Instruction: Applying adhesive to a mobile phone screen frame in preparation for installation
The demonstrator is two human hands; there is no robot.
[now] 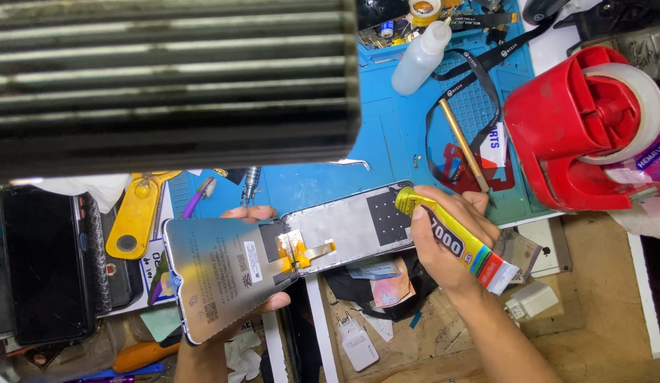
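My left hand [253, 305] holds a silver phone display panel [216, 273] from below, thumb at its lower edge and fingertips at its top edge. A gold flex cable [301, 250] joins the panel to a grey phone frame [351, 227] lying to its right. My right hand [443, 245] grips a yellow glue tube [458, 240], with the tube's tip at the frame's upper right corner. The same hand steadies the frame's right end.
A blue work mat [394, 135] carries a white squeeze bottle [420, 60], a black lanyard [461, 78], a brass-handled tool [463, 145] and tweezers [348, 164]. A red tape dispenser [582, 128] stands right. A dark slatted object [167, 78] fills the upper left. A black phone [42, 266] lies left.
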